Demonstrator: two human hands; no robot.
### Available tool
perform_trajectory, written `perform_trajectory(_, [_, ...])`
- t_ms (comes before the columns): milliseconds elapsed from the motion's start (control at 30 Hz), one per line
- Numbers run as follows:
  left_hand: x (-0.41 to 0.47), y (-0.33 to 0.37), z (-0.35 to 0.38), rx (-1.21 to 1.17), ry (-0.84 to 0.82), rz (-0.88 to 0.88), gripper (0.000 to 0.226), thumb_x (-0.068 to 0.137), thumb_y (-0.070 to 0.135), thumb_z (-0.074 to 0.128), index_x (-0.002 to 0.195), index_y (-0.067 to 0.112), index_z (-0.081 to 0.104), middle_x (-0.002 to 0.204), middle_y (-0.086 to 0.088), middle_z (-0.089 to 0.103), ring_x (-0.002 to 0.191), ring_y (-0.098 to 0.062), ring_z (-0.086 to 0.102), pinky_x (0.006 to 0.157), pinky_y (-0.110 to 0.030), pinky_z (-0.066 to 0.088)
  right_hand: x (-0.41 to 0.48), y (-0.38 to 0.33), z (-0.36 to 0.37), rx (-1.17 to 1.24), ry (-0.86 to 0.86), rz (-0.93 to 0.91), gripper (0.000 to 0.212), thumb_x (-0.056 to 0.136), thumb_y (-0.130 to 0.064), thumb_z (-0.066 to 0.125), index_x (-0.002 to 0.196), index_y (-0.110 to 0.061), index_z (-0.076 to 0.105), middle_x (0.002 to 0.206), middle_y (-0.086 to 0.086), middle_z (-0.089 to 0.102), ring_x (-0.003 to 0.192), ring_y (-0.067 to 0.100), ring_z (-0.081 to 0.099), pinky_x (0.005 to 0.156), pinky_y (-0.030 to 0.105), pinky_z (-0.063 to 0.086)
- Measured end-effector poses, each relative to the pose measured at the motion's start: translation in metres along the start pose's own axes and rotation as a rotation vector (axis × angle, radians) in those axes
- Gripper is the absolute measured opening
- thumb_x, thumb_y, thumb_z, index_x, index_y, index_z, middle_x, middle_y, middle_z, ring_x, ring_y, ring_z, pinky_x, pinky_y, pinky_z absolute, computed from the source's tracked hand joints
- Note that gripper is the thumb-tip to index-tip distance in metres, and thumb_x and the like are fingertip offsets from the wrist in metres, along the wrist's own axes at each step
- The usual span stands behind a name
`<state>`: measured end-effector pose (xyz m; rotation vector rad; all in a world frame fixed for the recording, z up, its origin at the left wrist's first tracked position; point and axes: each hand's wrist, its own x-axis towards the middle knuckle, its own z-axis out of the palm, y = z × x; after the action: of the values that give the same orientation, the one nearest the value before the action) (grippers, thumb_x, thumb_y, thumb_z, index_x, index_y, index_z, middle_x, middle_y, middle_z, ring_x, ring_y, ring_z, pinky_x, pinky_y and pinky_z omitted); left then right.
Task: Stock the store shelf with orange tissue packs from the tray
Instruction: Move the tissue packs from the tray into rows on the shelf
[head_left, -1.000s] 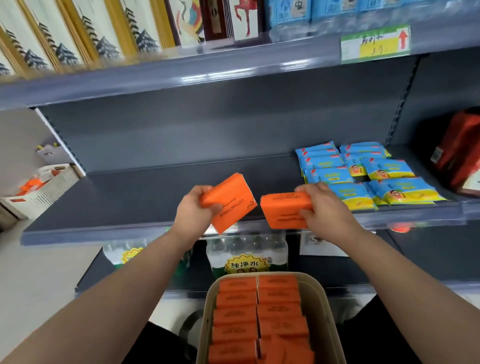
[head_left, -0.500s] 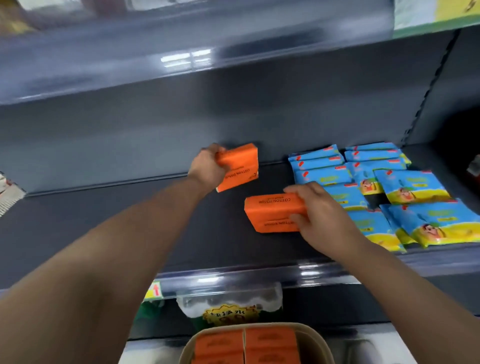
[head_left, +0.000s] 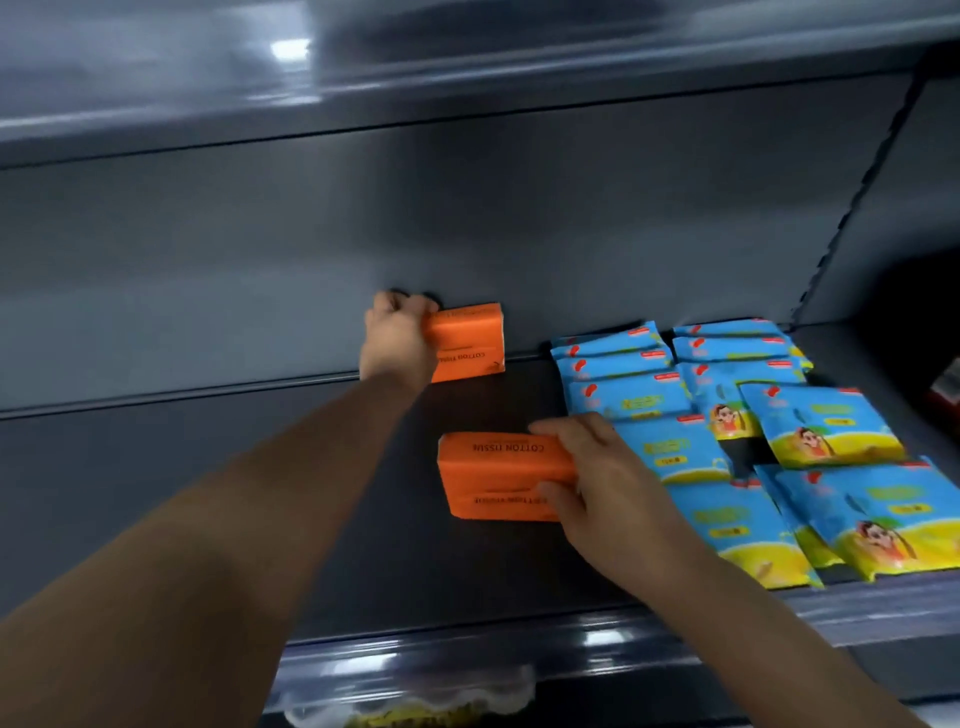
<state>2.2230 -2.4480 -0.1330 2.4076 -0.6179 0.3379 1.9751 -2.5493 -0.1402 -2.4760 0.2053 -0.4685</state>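
Note:
My left hand (head_left: 397, 340) grips one orange tissue pack (head_left: 470, 343) by its left end, holding it at the back of the dark shelf (head_left: 208, 493) against the rear wall. My right hand (head_left: 608, 483) holds a second orange tissue pack (head_left: 493, 475) by its right end, low over the middle of the shelf board, just left of the blue packs. Whether either pack rests on the board I cannot tell. The tray is out of view.
Several blue and yellow packs (head_left: 753, 441) fill the right part of the shelf in rows. The shelf above (head_left: 467, 67) overhangs closely. A wrapped bundle (head_left: 415, 696) shows on the lower level beneath the front rail (head_left: 519, 649).
Both arms have reached deeper into the shelf. The left pack moved to the back wall, and the right pack came down over the middle of the board. The tray has dropped out of view.

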Motion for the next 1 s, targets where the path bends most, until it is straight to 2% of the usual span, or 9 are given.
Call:
perform_trajectory(100, [0.000,0.001,0.001,0.048,0.062,0.019,0.044,0.080,-0.001,0.055,0.119,0.020,0.059,0.123,-0.009,0.040,0.117,-0.027,0.040,0.091,-0.039,0.048,-0.001,0.001,0.001,-0.028,0.018,-0.005,0.053,0.084,-0.016,0.066,0.132,-0.027,0.048,0.127,-0.006,0.044,0.106,0.014,0.054,0.096,0.030,0.046])
perform_trajectory(200, [-0.003,0.002,0.000,0.039,0.033,0.041,0.044,0.082,-0.002,0.054,0.120,0.019,0.060,0.122,-0.009,0.041,0.116,-0.027,0.042,0.093,-0.039,0.048,-0.001,0.000,0.002,-0.070,0.028,-0.020,0.053,0.084,-0.016,0.067,0.133,-0.026,0.048,0.128,-0.005,0.044,0.114,0.016,0.050,0.098,0.032,0.045])
perform_trajectory(400, [-0.016,-0.004,-0.025,-0.035,0.040,0.066,0.051,0.081,-0.004,0.053,0.127,0.018,0.057,0.128,-0.009,0.041,0.120,-0.027,0.042,0.097,-0.037,0.045,0.004,-0.008,0.003,-0.080,-0.002,0.027,0.053,0.087,-0.015,0.064,0.136,-0.027,0.045,0.131,-0.006,0.041,0.116,0.013,0.048,0.096,0.024,0.042])
perform_trajectory(533, [-0.038,-0.012,-0.053,-0.066,0.030,0.105,0.048,0.081,-0.007,0.052,0.123,0.015,0.057,0.130,-0.007,0.041,0.124,-0.022,0.041,0.093,-0.021,0.038,0.032,-0.020,0.010,-0.077,0.010,0.042,0.052,0.086,-0.010,0.063,0.135,-0.022,0.047,0.132,-0.001,0.042,0.119,0.016,0.046,0.100,0.024,0.037])
perform_trajectory(633, [-0.057,-0.028,-0.066,-0.037,0.031,0.156,0.045,0.080,-0.010,0.052,0.119,0.012,0.059,0.128,-0.007,0.043,0.121,-0.021,0.046,0.091,-0.016,0.035,0.068,-0.030,0.020,-0.086,0.024,0.059,0.052,0.086,-0.008,0.061,0.134,-0.020,0.047,0.131,0.005,0.044,0.121,0.022,0.047,0.101,0.031,0.038])
perform_trajectory(767, [-0.072,-0.045,-0.079,-0.009,-0.022,0.164,0.045,0.081,-0.007,0.049,0.120,0.014,0.059,0.131,-0.004,0.041,0.125,-0.019,0.043,0.093,-0.026,0.042,0.111,-0.037,0.031,-0.071,0.045,0.073,0.049,0.086,-0.002,0.055,0.131,-0.020,0.045,0.130,0.010,0.042,0.116,0.028,0.049,0.097,0.037,0.042])
perform_trajectory(933, [-0.064,-0.050,-0.087,-0.026,-0.033,0.105,0.044,0.084,-0.007,0.048,0.121,0.015,0.058,0.128,-0.002,0.042,0.115,-0.017,0.049,0.084,-0.019,0.040,0.135,-0.031,0.042,-0.134,0.049,0.106,0.049,0.086,0.002,0.052,0.126,-0.024,0.043,0.132,0.009,0.037,0.111,0.028,0.049,0.093,0.041,0.047])
perform_trajectory(1000, [-0.061,-0.049,-0.084,-0.047,-0.046,0.093,0.044,0.085,-0.007,0.047,0.121,0.015,0.058,0.128,-0.002,0.043,0.113,-0.017,0.050,0.083,-0.018,0.039,0.137,-0.026,0.047,-0.232,0.076,0.133,0.052,0.084,0.004,0.050,0.128,-0.023,0.043,0.130,0.010,0.036,0.113,0.029,0.045,0.094,0.042,0.046])
